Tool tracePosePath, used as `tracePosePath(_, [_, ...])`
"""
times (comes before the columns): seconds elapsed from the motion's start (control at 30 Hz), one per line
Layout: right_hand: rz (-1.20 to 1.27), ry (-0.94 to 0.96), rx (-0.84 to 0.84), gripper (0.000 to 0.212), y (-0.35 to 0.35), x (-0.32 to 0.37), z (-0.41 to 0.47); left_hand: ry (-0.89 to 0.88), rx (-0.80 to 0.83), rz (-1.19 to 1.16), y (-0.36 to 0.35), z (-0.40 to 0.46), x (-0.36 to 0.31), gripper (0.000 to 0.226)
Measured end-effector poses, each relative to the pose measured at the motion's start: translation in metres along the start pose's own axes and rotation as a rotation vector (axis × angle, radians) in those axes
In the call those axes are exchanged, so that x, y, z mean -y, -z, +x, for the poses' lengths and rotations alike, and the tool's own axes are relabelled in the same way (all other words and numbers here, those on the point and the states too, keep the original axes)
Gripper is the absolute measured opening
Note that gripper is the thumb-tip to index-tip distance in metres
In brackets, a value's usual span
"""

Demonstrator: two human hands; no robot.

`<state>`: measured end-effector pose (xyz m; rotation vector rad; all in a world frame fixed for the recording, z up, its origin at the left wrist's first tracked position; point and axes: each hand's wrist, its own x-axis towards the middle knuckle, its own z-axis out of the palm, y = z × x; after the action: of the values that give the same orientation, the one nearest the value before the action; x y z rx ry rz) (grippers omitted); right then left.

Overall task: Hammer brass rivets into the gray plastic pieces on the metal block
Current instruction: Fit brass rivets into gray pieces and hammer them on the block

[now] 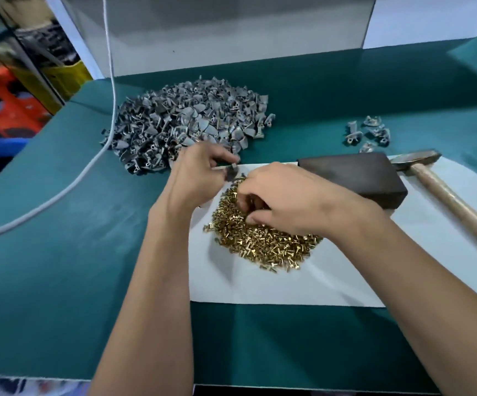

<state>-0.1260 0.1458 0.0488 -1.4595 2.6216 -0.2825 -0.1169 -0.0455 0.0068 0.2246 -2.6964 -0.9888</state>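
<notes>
My left hand (195, 174) pinches a small gray plastic piece (232, 172) just above the far edge of the brass rivet heap (263, 241). My right hand (281, 195) lies over the top of that heap, fingers curled down among the rivets; what the fingertips hold is hidden. The dark metal block (357, 175) sits just right of my right hand, with nothing on it. A hammer (443, 195) with a wooden handle lies to the right of the block.
A large pile of gray plastic pieces (185, 121) lies behind my left hand. A small group of gray pieces (370, 132) sits behind the block. White paper (288, 287) covers the green table (60, 252). A white cord (60, 192) crosses the left side.
</notes>
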Motion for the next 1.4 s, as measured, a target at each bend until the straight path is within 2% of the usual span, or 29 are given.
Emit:
tracePosePath(0.1, [0.036,-0.039,0.016,0.008,-0.001,0.001,0.005,-0.027,0.034,0.011,0.005,0.000,-0.001,0.016])
tracePosePath(0.27, [0.058,-0.065,0.008,0.006,0.000,-0.003,0.008,-0.108,0.107,-0.011,0.008,-0.001,-0.002,0.030])
tracePosePath(0.33, [0.091,-0.070,-0.032,0.012,0.000,-0.002,0.010,-0.149,0.123,0.005,0.008,-0.001,-0.003,0.021])
tracePosePath(0.4, [0.108,-0.071,-0.081,0.017,-0.002,0.000,0.012,-0.143,0.072,0.005,0.007,0.000,-0.003,0.010])
tracePosePath(0.47, [0.105,-0.081,-0.122,0.020,-0.003,0.002,0.012,-0.091,0.027,-0.030,0.007,-0.001,-0.002,0.009])
tracePosePath(0.57, [0.098,-0.121,-0.192,0.019,-0.001,0.003,0.015,0.042,-0.021,-0.297,0.012,-0.001,-0.003,0.010])
tracePosePath(0.67, [0.095,-0.151,-0.218,0.020,0.002,0.007,0.026,0.158,-0.223,-0.437,0.020,0.002,0.001,0.012])
tracePosePath(0.73, [0.095,-0.158,-0.193,0.032,0.001,0.014,0.038,0.271,-0.355,-0.540,0.025,0.003,0.005,0.012])
tracePosePath(0.83, [0.003,-0.161,-0.134,0.075,-0.008,0.031,0.059,0.453,-0.504,-0.697,0.029,0.003,0.012,0.011])
tracePosePath(0.9, [-0.003,-0.174,-0.065,0.087,-0.014,0.041,0.072,0.515,-0.554,-0.731,0.029,0.005,0.015,0.010])
tracePosePath(0.97, [-0.009,-0.124,-0.009,0.071,-0.019,0.047,0.080,0.529,-0.571,-0.782,0.029,0.005,0.016,0.011])
tracePosePath(1.07, [0.060,0.003,0.023,0.023,-0.018,0.047,0.084,0.542,-0.574,-0.827,0.028,0.006,0.017,0.017])
tracePosePath(1.13, [0.046,0.033,0.048,0.008,-0.013,0.043,0.081,0.542,-0.562,-0.857,0.027,0.006,0.016,0.018])
tracePosePath(1.23, [-0.002,0.029,0.126,0.004,-0.001,0.032,0.071,0.528,-0.547,-0.870,0.025,0.005,0.011,0.013])
tracePosePath(1.4, [0.004,0.028,0.207,0.007,0.007,0.015,0.059,0.468,-0.490,-0.931,0.019,0.003,0.000,0.023])
